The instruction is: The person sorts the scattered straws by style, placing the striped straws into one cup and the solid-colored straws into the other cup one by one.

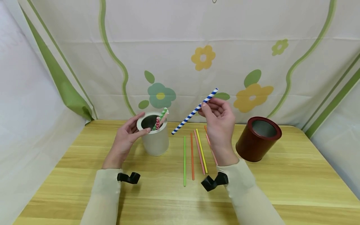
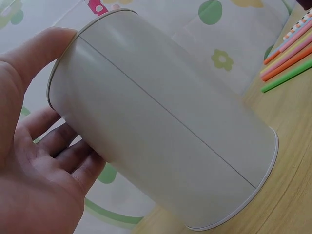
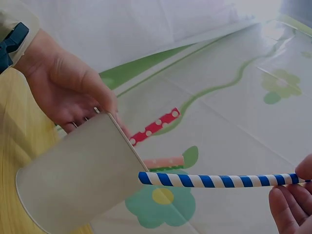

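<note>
Holding the white can upright on the left part of the counter with the left hand, with the thumb pressed on the near rim and the other fingers slightly bent along the left outer side; probably gripped there to stop any tipping while leaving the mouth unblocked. Carrying inside, gathered toward the right of the mouth with tops above the rim, a red polka-dot straw, a green-striped straw and a pale pink straw.

Pinching the blue-and-white striped straw near its upper right end between the thumb and fingers of the right hand, well above the counter. Likely held so high to leave most of the length free, slanting down leftward to a lower end just right of the can, apart from it.

Reaching in from the near left and near right with the forearms, with the right hand raised higher. Laid near to far between the hands, perhaps for easy reach: a green straw, an orange straw, a pink straw and a yellow straw, with more partly hidden behind the right hand. Set upright at the right, perhaps out of the way: a dark red can.
</note>
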Available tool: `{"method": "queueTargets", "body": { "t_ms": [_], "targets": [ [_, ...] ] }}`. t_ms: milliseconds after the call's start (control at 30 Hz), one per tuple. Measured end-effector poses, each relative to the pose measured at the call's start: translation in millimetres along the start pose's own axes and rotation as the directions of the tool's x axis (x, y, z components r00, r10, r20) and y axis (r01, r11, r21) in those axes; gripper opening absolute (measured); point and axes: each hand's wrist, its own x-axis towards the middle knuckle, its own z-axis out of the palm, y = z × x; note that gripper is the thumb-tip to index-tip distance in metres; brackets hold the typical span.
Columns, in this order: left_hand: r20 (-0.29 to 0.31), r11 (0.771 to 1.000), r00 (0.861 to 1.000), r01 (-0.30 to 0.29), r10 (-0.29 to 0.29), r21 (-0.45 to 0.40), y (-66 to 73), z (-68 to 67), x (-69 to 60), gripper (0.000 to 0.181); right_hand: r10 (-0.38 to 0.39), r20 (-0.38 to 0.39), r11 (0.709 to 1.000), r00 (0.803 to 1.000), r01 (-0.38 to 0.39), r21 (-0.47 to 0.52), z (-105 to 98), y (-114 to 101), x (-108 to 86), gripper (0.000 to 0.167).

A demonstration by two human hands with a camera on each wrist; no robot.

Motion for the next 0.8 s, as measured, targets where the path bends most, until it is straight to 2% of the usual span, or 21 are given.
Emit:
{"method": "queueTargets", "body": {
  "t_ms": [267,533,700,800],
  "targets": [
    [-0.012,1.000,1.000,-0.013,0.013,0.002,0.2,2.4,-1.2,0.074,-0.027,0.008,1.000,1.000,0.027,-0.002,23,1,1.8,0.023],
    [-0.026,0.999,0.999,-0.033,0.033,-0.012,-0.3,4.9,-1.3,0.072,-0.017,0.010,1.000,1.000,0.017,0.024,37,10,-0.2,0.021],
    [-0.021,0.997,0.997,-0.072,0.072,-0.015,-3.0,3.6,-0.4,0.070,-0.033,0.062,0.999,0.998,0.035,-0.031,46,19,-5.1,0.022],
    [-0.016,0.996,0.996,-0.089,0.090,0.009,-4.8,2.1,-1.0,0.065,-0.028,0.121,0.993,0.992,0.042,-0.115,50,28,-9.7,0.023]
  ]
}}
